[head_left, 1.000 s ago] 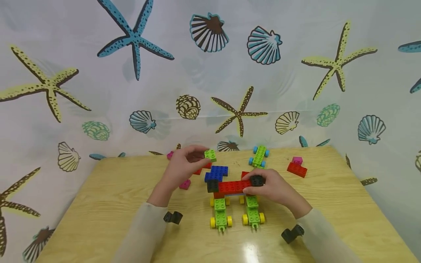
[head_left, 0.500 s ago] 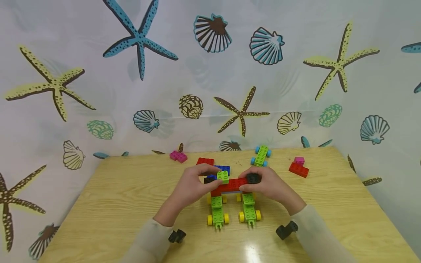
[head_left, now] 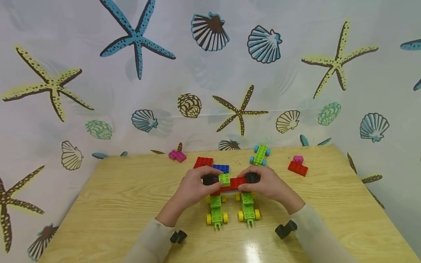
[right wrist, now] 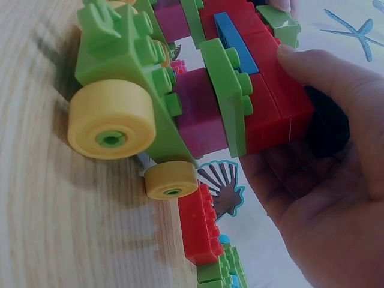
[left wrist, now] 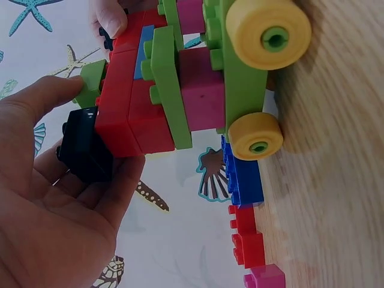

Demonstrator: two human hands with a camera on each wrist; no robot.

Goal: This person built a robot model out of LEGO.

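Note:
My left hand point(head_left: 192, 187) has its thumb on a small light-green brick point(head_left: 224, 179), which sits on top of a row of red bricks point(left wrist: 117, 114). The other left fingers reach behind the row's left end, by a black brick point(left wrist: 84, 144). At the opposite end my right hand point(head_left: 271, 186) grips the red bricks between thumb and fingers, around another black brick point(head_left: 252, 178). Below, magenta bricks point(left wrist: 201, 89) join the row to two green wheeled bases point(head_left: 216, 213) with yellow wheels point(right wrist: 111, 119). A blue piece point(right wrist: 235, 43) shows among the red ones.
Behind the build lie red bricks point(head_left: 204, 162) and a blue brick point(head_left: 222, 168). Magenta bricks point(head_left: 177, 156) are at the back left. A green car base point(head_left: 260, 155) with blue wheels stands behind; a red brick point(head_left: 298, 168) lies right on the wooden table point(head_left: 125, 204).
My left hand has brought the green brick rightward and down onto the red row, moving only slightly in the last half second. My right hand keeps its grip on the right end.

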